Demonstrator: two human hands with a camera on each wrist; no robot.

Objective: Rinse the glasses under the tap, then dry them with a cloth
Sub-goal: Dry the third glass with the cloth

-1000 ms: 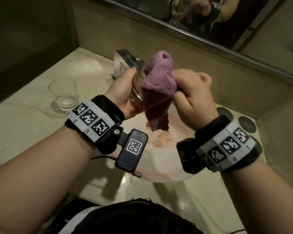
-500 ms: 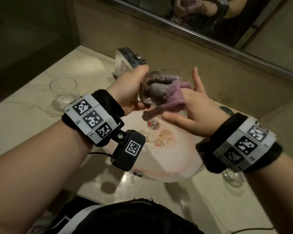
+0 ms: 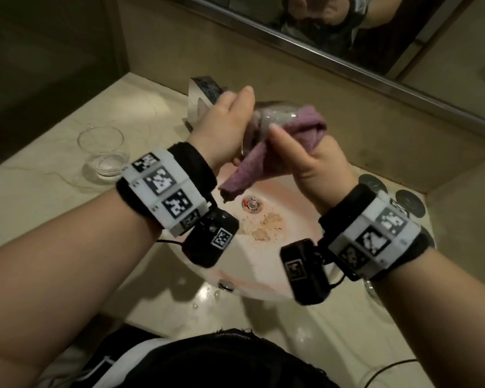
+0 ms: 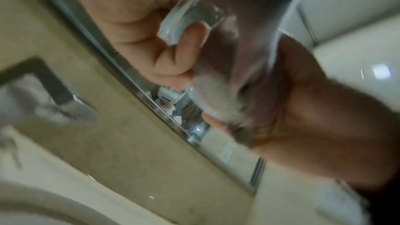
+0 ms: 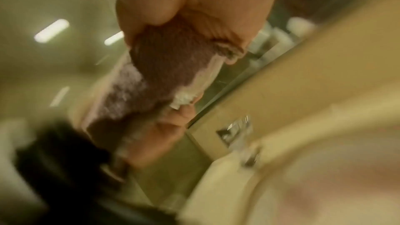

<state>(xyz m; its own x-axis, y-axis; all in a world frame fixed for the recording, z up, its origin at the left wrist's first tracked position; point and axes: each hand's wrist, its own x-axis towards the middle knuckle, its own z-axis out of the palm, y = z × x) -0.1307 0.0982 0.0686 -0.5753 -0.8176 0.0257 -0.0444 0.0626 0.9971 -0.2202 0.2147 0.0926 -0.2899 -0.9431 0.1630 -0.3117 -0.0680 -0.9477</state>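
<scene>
Left hand [image 3: 224, 127] is gripping the glass tumbler [image 3: 275, 114] by its base end, fingers curled round it, holding it over the sink basin [image 3: 291, 191], likely so drips fall in. Tumbler is lying near-horizontal, mouth pointing toward 3 o'clock. Right hand [image 3: 317, 163] is clamping the purple cloth [image 3: 305, 130], stuffing it into the mouth. Second glass [image 3: 102, 152] is waiting on the desk [image 3: 39, 197] at 9 o'clock.

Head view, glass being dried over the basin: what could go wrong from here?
1. The left hand grips only the base of the glass, tilted over the sink; a slip could drop it.
2. The purple cloth is stuffed inside by the right hand; hard twisting might crack it.
</scene>
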